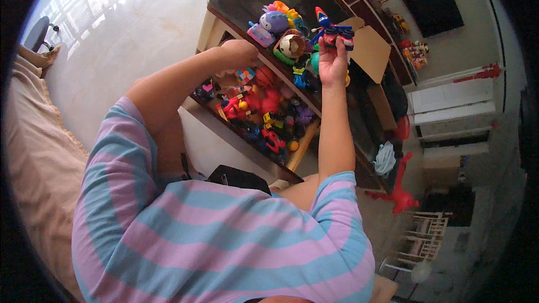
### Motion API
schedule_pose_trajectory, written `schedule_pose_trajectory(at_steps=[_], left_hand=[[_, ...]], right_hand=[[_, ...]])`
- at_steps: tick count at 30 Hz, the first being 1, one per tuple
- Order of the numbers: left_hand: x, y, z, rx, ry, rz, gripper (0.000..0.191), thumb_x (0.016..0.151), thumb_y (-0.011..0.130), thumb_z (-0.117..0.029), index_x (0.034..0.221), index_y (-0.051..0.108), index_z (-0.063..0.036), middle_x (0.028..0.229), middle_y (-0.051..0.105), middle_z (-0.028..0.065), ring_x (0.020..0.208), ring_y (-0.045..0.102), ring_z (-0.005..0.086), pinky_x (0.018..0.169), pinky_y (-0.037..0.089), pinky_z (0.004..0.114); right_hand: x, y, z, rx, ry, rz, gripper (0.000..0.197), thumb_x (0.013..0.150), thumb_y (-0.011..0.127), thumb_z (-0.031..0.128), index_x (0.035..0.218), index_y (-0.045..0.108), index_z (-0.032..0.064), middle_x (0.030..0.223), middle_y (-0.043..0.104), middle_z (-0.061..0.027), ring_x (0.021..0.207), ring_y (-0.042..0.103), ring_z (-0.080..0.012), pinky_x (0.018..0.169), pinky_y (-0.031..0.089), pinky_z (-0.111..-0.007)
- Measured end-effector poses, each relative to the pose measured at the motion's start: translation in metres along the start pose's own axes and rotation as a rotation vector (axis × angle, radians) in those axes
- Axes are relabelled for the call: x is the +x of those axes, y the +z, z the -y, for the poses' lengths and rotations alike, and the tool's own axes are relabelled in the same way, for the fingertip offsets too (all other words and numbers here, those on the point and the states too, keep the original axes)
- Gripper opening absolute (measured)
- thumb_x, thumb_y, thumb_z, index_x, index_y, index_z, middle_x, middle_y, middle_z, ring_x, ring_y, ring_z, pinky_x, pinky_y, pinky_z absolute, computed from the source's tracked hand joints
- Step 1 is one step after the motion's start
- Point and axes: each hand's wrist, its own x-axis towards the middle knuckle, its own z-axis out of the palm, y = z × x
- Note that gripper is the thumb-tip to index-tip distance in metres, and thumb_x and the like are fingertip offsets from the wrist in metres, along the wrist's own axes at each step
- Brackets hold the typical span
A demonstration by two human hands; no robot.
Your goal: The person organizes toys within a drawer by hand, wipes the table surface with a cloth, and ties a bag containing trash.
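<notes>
My right hand (333, 61) grips a small red and dark toy vehicle (339, 38) above the dark tabletop, beside a red and blue toy plane (323, 21). My left hand (240, 54) is over the table's near edge, above an open drawer; its fingers are mostly hidden, so its hold cannot be told. Near it on the tabletop stand a purple character toy (273, 22) and a round brown and white toy (291, 46). The drawer holds a coloured puzzle cube (245, 75), a red ball (265, 76), a yellow toy vehicle (273, 120) and many mixed toys.
An open cardboard box (370, 52) stands beyond my right hand. A crumpled light-blue plastic bag (384, 158) lies at the table's right end, with a red toy animal (400, 200) past it. The drawer's wooden side (305, 145) juts out towards me. A beige-covered seat (42, 168) is at left.
</notes>
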Motion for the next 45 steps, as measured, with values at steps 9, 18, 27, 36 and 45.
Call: schedule_pose_trajectory(at_steps=[9,18,27,36,45], left_hand=[[-0.004,0.000,-0.002,0.033,-0.041,-0.003,0.025,0.071,0.058,-0.026,0.084,0.063,-0.0047,0.081,0.061,0.0134,0.080,0.059,0.0296,0.066,0.047,0.039],[-0.002,0.004,-0.007,0.065,-0.085,0.135,0.023,0.075,0.055,-0.025,0.089,0.059,-0.0069,0.083,0.061,0.0135,0.080,0.058,0.0319,0.068,0.047,0.041],[0.000,0.001,-0.010,0.103,-0.037,0.156,0.025,0.073,0.057,-0.023,0.093,0.059,-0.0079,0.085,0.061,0.0120,0.080,0.059,0.0300,0.066,0.048,0.041],[-0.013,-0.009,-0.006,0.083,-0.077,0.130,0.024,0.075,0.055,-0.024,0.087,0.060,-0.0041,0.079,0.061,0.0139,0.076,0.059,0.0313,0.063,0.048,0.041],[-0.012,-0.006,0.003,0.082,-0.066,0.082,0.023,0.073,0.053,-0.021,0.081,0.061,-0.0014,0.078,0.061,0.0164,0.076,0.059,0.0325,0.063,0.048,0.042]], right_hand=[[-0.134,-0.045,-0.026,-0.333,0.669,0.010,0.010,0.080,0.055,0.014,0.088,0.052,0.0096,0.084,0.058,-0.0032,0.081,0.057,-0.0168,0.070,0.051,-0.039],[-0.090,-0.030,-0.037,-0.958,0.319,0.076,0.020,0.076,0.059,0.011,0.095,0.057,0.0038,0.075,0.057,-0.0038,0.062,0.052,-0.0097,0.054,0.042,-0.023],[0.027,0.016,-0.053,-2.077,0.134,0.189,0.097,0.050,0.072,0.055,0.131,0.029,0.0237,0.139,0.014,-0.0196,0.122,0.023,-0.0441,0.096,0.030,-0.045],[0.048,-0.024,-0.048,-1.829,0.031,0.106,0.056,0.059,0.067,0.030,0.108,0.047,0.0108,0.104,0.050,-0.0154,0.098,0.047,-0.0316,0.085,0.038,-0.040],[0.002,-0.008,0.000,-0.619,-0.046,-0.010,0.058,0.066,0.069,0.025,0.113,0.038,0.0123,0.108,0.044,-0.0108,0.093,0.051,-0.0249,0.075,0.048,-0.037]])
